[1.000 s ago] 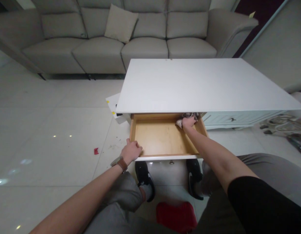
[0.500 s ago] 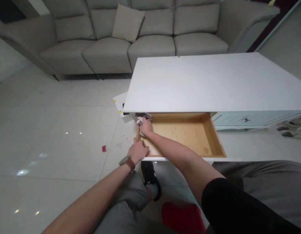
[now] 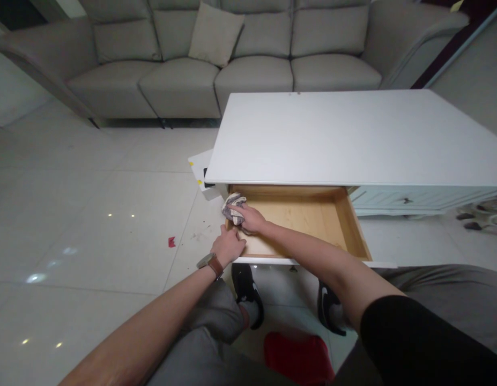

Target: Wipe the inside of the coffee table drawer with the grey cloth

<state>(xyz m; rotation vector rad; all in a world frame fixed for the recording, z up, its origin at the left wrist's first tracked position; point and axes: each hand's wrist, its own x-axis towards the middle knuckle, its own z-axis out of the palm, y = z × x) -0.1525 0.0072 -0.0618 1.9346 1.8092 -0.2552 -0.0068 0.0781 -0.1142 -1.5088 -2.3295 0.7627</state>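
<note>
At the drawer's left wall, toward its rear end, we press a crumpled cloth (image 3: 233, 207) with our right hand (image 3: 252, 219). The fingers are closed around it, one lying along its top; the cloth covers part of the wall, and the palm hides its underside. Our left hand (image 3: 228, 246) grips the front left corner of the drawer (image 3: 298, 217), its fingers bent over the edge, though we cannot see all their tips.

The drawer stands open from the white table (image 3: 332, 139); its rear end is lost under the tabletop, and our right forearm crosses the bare wooden bottom and the front. A knob (image 3: 293, 269) shows only partly below that front. The tabletop runs out of view at the right.

Beside the table's left end, a white box (image 3: 200, 163) is partly covered by the tabletop. Between our shoes (image 3: 246, 292), nearer to us, lies something red (image 3: 298, 356), cut off below; we cannot tell what it is. The sofa (image 3: 252, 80) behind is cropped at the top, and a patterned thing (image 3: 487, 212) at the right edge is too blurred to name.
</note>
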